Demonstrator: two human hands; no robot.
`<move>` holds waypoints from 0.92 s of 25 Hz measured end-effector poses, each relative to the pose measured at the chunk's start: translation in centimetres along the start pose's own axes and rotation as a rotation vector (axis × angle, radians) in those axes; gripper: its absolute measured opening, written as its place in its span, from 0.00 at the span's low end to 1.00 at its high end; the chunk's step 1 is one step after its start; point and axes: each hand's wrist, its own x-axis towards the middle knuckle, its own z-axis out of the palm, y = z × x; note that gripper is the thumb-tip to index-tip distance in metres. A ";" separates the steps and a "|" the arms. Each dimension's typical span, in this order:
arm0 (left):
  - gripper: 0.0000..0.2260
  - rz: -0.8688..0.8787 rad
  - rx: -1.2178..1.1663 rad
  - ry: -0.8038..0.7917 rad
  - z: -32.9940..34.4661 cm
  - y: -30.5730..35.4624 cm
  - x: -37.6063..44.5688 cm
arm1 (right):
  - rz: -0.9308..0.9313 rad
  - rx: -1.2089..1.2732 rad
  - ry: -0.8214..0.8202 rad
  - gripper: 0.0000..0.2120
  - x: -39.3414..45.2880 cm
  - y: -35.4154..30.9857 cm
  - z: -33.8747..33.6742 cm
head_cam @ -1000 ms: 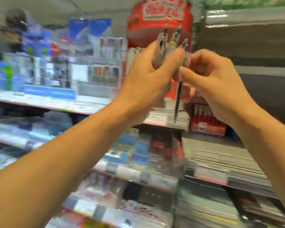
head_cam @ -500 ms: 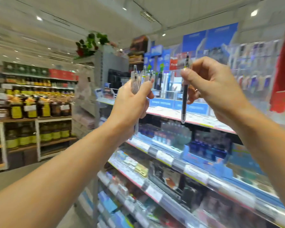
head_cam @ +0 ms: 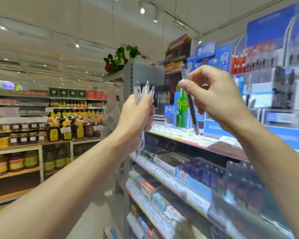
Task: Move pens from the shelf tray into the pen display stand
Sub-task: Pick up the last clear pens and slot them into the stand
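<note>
The right hand [head_cam: 212, 94] pinches one dark pen [head_cam: 192, 114], upright, tip down, nearer the pen stand [head_cam: 160, 100] beyond; the left hand [head_cam: 136, 118] grips a clear pen bundle [head_cam: 143, 91].

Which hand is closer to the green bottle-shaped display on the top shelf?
Right. The right hand with its dark pen hangs just right of the green bottle-shaped display; the left hand, gripping a bundle of clear pens, is further left.
</note>
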 end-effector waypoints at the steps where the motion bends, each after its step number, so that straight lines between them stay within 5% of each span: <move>1: 0.01 0.030 0.019 -0.003 0.1 -0.8 1.6 | 0.001 0.001 0.011 0.08 0.9 1.2 1.1; 8: 0.02 0.155 0.007 -0.005 -0.8 -6.1 10.1 | 0.081 0.099 0.028 0.06 5.3 6.8 8.4; 13: 0.01 0.071 -0.042 0.065 -2.1 -10.3 15.3 | 0.104 0.089 0.066 0.06 6.9 9.1 11.4; 19: 0.06 0.096 -0.189 -0.059 -2.8 -14.7 22.2 | 0.073 -0.214 0.119 0.06 9.9 11.6 15.9; 23: 0.00 0.131 -0.268 -0.234 -4.3 -17.4 27.5 | 0.110 -0.442 0.140 0.05 13.4 14.1 18.6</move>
